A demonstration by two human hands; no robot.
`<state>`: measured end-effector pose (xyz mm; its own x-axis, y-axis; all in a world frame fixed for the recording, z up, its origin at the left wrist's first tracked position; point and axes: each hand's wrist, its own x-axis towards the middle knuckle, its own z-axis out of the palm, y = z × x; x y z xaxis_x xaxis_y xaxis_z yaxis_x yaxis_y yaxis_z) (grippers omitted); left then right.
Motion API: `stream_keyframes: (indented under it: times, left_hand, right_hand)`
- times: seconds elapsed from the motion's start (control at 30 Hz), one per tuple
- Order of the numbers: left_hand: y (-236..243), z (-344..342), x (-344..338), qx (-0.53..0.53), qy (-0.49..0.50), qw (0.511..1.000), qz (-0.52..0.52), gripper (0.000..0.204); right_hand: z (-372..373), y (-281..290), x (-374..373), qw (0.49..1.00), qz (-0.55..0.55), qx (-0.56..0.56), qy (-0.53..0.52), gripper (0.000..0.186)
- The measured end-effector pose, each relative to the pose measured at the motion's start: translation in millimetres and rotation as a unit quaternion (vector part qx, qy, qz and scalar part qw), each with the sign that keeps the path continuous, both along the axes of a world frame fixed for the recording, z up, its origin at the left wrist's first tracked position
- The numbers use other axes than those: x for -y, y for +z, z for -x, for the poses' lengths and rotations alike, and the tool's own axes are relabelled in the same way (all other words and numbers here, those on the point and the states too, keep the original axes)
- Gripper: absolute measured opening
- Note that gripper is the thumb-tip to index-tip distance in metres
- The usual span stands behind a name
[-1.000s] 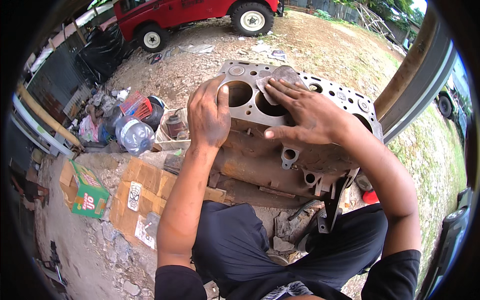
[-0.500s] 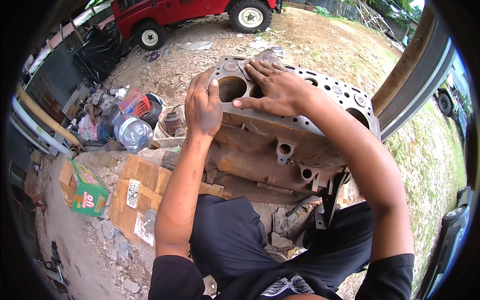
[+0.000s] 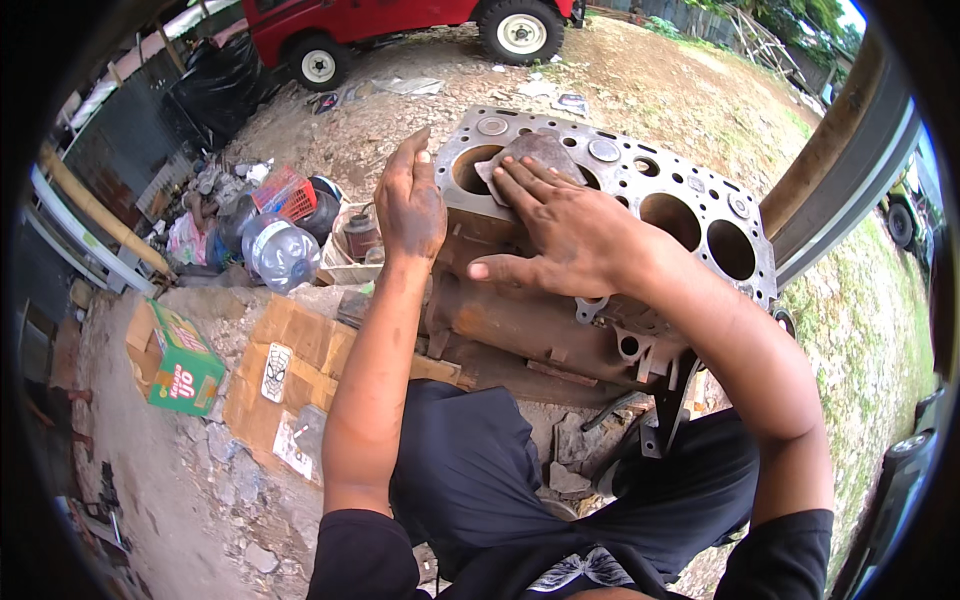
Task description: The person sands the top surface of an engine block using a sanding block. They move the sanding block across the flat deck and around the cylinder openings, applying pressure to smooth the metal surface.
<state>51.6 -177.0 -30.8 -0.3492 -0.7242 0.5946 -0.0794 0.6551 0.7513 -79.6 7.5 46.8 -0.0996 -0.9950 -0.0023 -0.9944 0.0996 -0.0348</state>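
A metal engine block (image 3: 565, 345) with a grey top deck and several round bores stands in front of me. My right hand (image 3: 570, 235) presses a greyish, irregular pad (image 3: 545, 150) onto the deck between the left bores, fingers stretched flat and thumb spread out over the side. My left hand (image 3: 410, 205) is upright at the block's left end, fingers extended just outside the corner; whether it touches the block is unclear. The pad's material is hard to tell.
Beyond the block is a red vehicle (image 3: 390, 20). At left lie plastic jugs (image 3: 285, 255), a red crate (image 3: 290, 192), a green carton (image 3: 185, 370) and flattened cardboard (image 3: 250, 405). A post (image 3: 825, 140) rises at right. A person's limb shows dimly at the far left edge.
The pad under my right hand moved up and left, then slightly back down. My left fingers, earlier curled at the block's corner, are now straighter and a little away from it.
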Motion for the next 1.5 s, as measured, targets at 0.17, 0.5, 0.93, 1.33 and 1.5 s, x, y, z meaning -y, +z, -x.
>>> stream_keyframes:
  times: [0.17,0.5,0.93,1.33,1.5]
  left_hand:
    - [-18.5,18.6,12.2,-0.038,-0.041,0.994,-0.091,0.041]
    - [-35.4,11.7,27.4,-0.041,-0.087,0.988,-0.124,0.039]
    - [-33.5,33.8,20.2,-0.095,-0.120,0.965,-0.215,0.040]
    - [-39.3,10.0,21.8,-0.098,-0.101,0.946,-0.291,0.041]
    - [-50.3,9.4,32.2,-0.093,-0.086,0.970,-0.206,0.041]
  right_hand:
    - [56.7,3.9,45.2,0.996,0.014,0.003,-0.092,0.135]
    - [56.8,8.9,86.3,0.997,0.010,0.013,-0.069,0.125]
    - [51.4,0.2,98.0,0.998,0.040,0.015,-0.052,0.129]
    - [42.7,-4.0,81.8,0.998,0.066,0.009,-0.007,0.128]
    - [48.0,-2.1,85.4,0.999,0.051,-0.007,0.005,0.128]
